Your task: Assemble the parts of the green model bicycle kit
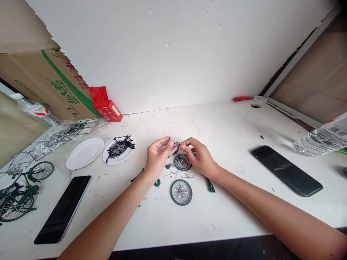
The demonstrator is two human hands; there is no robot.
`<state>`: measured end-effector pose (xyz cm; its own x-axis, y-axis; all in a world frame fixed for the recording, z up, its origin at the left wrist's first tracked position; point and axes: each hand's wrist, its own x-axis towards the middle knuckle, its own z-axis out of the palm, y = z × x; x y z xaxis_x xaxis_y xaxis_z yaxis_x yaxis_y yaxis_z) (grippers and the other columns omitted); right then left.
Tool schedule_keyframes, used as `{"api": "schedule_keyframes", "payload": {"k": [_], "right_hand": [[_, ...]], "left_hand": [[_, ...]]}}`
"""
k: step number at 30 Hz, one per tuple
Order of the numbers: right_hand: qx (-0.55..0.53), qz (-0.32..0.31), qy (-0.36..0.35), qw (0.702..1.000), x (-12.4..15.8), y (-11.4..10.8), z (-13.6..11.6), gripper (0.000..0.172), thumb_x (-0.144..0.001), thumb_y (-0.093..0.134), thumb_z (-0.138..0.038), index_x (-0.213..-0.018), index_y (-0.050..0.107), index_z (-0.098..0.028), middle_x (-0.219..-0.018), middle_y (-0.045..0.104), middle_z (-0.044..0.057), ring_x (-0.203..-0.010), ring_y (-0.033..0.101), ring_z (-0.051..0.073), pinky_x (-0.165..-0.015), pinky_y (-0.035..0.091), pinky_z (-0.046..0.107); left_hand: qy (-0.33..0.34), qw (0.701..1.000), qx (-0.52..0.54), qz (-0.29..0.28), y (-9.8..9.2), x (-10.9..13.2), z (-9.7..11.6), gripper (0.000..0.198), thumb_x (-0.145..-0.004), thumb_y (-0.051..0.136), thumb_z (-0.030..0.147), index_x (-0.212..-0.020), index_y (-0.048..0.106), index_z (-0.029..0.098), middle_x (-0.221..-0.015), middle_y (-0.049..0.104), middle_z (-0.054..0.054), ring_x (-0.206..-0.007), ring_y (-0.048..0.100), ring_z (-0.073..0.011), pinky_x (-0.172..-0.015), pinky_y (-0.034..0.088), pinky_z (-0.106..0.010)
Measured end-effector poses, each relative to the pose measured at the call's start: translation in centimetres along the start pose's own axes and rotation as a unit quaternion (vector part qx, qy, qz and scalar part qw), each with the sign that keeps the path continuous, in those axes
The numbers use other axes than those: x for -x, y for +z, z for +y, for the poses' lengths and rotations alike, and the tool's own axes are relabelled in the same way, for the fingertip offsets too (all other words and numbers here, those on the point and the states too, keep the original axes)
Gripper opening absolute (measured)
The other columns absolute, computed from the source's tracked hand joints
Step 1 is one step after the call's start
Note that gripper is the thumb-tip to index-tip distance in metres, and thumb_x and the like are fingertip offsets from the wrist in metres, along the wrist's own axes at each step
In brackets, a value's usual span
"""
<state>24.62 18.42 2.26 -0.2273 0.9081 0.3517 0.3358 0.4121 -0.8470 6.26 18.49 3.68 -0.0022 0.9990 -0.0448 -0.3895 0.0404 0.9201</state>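
Over the middle of the white table, my left hand (160,151) pinches a small silver and green model bicycle part (175,144) between thumb and fingers. My right hand (197,155) comes in from the other side, its thumb and fingertips closed on the same part's right end. Just below the hands lies a dark wheel (183,162) with silver spokes, beside a green saddle-shaped piece (168,166). Nearer to me a green-rimmed wheel (181,192) rests flat. Tiny silver pieces lie between the two wheels. A green part (211,186) sits below my right wrist.
An assembled green model bicycle (21,191) stands far left by a phone (63,209). Behind are a white plate (85,153), a plate of black parts (119,150), parts frames (67,135) and a red box (108,108). Right: another phone (287,169) and a bottle (322,135).
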Motion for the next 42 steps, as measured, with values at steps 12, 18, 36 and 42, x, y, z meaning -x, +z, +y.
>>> {"api": "schedule_keyframes", "payload": {"k": [12,18,36,42], "right_hand": [[0.019,0.016,0.028,0.999,0.0,0.05,0.05,0.032,-0.109,0.05,-0.052,-0.105,0.064,-0.023,-0.087,0.065,0.003,-0.074,0.055,0.018,-0.069,0.047,0.034],[0.019,0.032,0.016,0.999,-0.21,-0.2,0.03,0.03,-0.111,0.047,-0.05,-0.105,0.062,-0.024,-0.096,0.066,0.005,-0.084,0.059,0.019,-0.073,0.049,0.034],[0.05,0.038,-0.053,0.997,-0.1,0.04,0.16,0.019,-0.109,0.057,-0.041,-0.108,0.07,-0.027,-0.111,0.062,0.009,-0.106,0.061,0.024,-0.084,0.056,0.041],[0.05,0.048,-0.059,0.996,-0.14,-0.06,-0.01,0.018,-0.108,0.058,-0.04,-0.11,0.07,-0.027,-0.111,0.062,0.009,-0.103,0.061,0.024,-0.082,0.055,0.041]], "left_hand": [[-0.074,0.997,0.025,0.002,0.07,0.33,0.82,0.042,-0.084,0.089,0.02,-0.12,0.069,0.008,-0.111,0.081,-0.018,-0.112,0.078,-0.0255,-0.118,0.053,-0.049],[-0.093,0.995,0.027,0.009,-0.23,0.08,0.82,0.038,-0.086,0.085,0.015,-0.118,0.068,0.007,-0.104,0.081,-0.017,-0.109,0.079,-0.0256,-0.117,0.054,-0.049],[-0.162,0.985,0.065,-0.016,-0.19,0.0,0.84,0.022,-0.085,0.084,0.012,-0.102,0.07,0.01,-0.105,0.079,-0.013,-0.109,0.077,-0.0225,-0.117,0.054,-0.042],[-0.169,0.982,0.081,-0.029,-0.46,-0.22,0.41,0.02,-0.084,0.083,0.01,-0.1,0.071,0.01,-0.103,0.08,-0.013,-0.109,0.078,-0.0227,-0.119,0.054,-0.043]]}}
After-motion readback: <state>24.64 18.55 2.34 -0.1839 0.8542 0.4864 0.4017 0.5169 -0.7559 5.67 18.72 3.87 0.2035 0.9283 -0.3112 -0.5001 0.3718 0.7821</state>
